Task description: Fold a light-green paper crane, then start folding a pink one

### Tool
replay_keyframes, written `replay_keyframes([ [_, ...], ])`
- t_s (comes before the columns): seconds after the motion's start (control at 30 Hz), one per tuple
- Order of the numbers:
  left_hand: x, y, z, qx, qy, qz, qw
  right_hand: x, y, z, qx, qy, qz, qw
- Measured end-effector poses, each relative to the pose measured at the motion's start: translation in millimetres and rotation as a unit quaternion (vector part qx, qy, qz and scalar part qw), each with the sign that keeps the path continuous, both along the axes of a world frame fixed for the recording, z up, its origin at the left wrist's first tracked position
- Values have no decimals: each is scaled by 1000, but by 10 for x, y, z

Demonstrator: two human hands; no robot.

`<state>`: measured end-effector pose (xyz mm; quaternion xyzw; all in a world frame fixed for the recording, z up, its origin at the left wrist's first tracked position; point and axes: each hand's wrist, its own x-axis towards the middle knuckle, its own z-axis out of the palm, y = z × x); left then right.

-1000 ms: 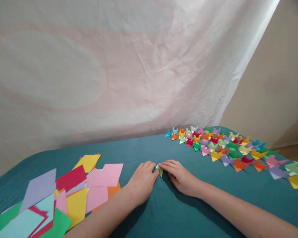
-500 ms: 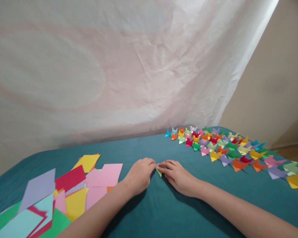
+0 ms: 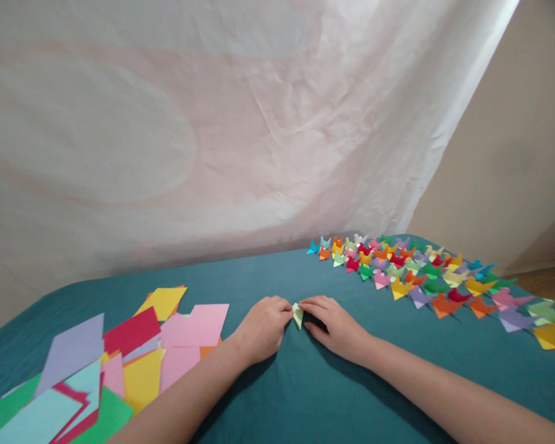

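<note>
Pinched between the two hands, the piece (image 3: 298, 315) is a small pale-green folded paper near the middle of the cloth (image 3: 305, 388). Its pointed end hangs down toward the teal surface, and whether it touches cannot be told.

The left hand (image 3: 263, 327) is curled, knuckles up, with its thumb and forefinger closed on the piece's left edge. The right hand (image 3: 335, 324) lies flatter. Its fingers reach in from the other side and grip the right edge, so the fingertips of both hands nearly meet over the paper. Both forearms run back toward the lower edge of the view and rest low over the cloth.

To the left, near the left forearm, lies a loose heap of flat sheets (image 3: 97, 370) in pink, yellow, red, lilac, light blue and green, overlapping at all angles. A pink sheet (image 3: 206, 324) is the one closest to the left hand.

To the right, well apart from the hands, folded birds (image 3: 425, 274) in many colours stand in close rows that run along the far right of the cloth.

Behind it all hangs a creased white backdrop (image 3: 213, 154), and beside that, on the right, is a beige wall (image 3: 513, 154).
</note>
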<state>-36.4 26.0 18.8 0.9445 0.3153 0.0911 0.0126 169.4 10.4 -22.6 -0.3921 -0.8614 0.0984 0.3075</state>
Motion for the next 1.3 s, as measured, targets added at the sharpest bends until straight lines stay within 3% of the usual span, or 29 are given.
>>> replay_keyframes([
  [0.17, -6, -8, 21, -11, -6, -12, 1000, 1, -10, 35, -4, 25, -15, 1000],
  [0.7, -15, -9, 77, -9, 0, -20, 1000, 32, 7, 39, 33, 28, 26, 999],
  [1.03, -34, 55, -49, -20, -79, 7, 997, 19, 3, 77, 31, 52, 41, 997],
  [1.3, -31, 51, -67, -43, -110, 26, 993, 29, 0, 88, 4, 66, 41, 997],
])
